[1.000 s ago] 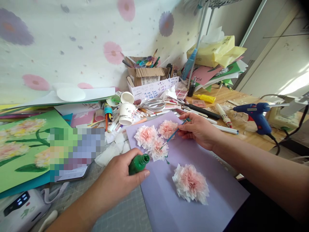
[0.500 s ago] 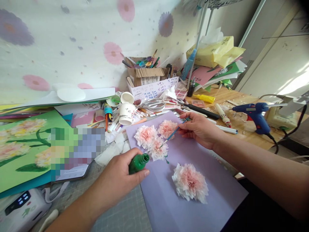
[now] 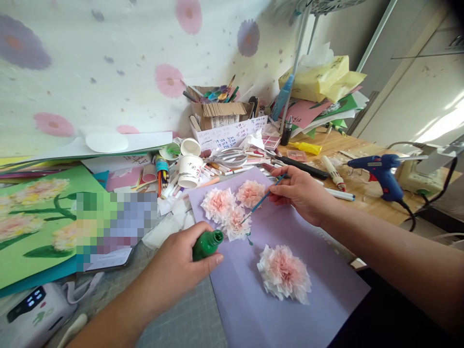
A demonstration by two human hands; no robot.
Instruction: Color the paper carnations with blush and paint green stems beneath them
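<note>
A sheet of purple paper (image 3: 250, 299) lies in front of me with three pink-and-white tissue flowers (image 3: 218, 204) grouped near its top and a larger tissue flower (image 3: 284, 274) lower down. My left hand (image 3: 184, 256) is wrapped round an uncapped green paint bottle (image 3: 206, 245), tilted with its mouth up and to the right. In a pinch, my right hand (image 3: 295, 193) holds a thin blue paintbrush (image 3: 264, 198). Its tip is over the lowest flower of the group; whether it touches the petals I cannot tell. A short dark green stroke (image 3: 250, 239) shows just below that flower.
A green sheet with painted flowers (image 3: 39, 217) lies at left, beside a partly blurred phone (image 3: 108, 259). White paper cups (image 3: 190, 170), scattered pens and a cardboard box of tools (image 3: 222, 110) stand behind. At right rests a blue hot glue gun (image 3: 384, 175) with its cord.
The brush has shifted very slightly within the right hand's reach, its tip still over the lowest grouped flower. The left hand and bottle look almost unmoved.
</note>
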